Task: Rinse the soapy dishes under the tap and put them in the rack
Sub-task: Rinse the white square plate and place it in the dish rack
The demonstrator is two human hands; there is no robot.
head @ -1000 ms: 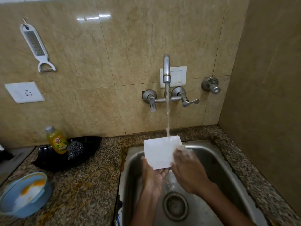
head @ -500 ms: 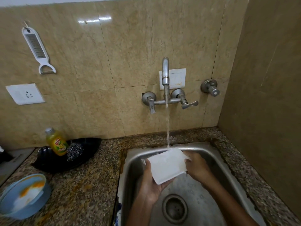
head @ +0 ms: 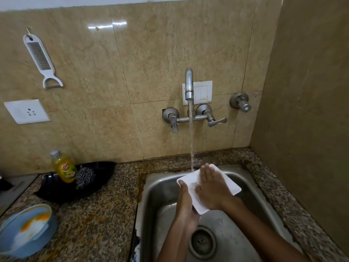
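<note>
In the steel sink (head: 160, 188), under the tap (head: 189, 84) stream, the left hand (head: 186, 207) grips the white plate (head: 233, 188); right hand (head: 211, 191) lies flat on it. At 8 o'clock, a soapy blue bowl (head: 51, 225) sits on the desk (head: 98, 220).

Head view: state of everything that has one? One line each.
Tap: on, water running.
White dish: tilted over the sink, under the stream.
Left hand: grips the dish's left edge.
Right hand: flat on the dish.
Sink: drain open.
Soap bottle: upright, capped.
Blue bowl: soapy, on the counter.
Grater: hanging on the wall.
</note>
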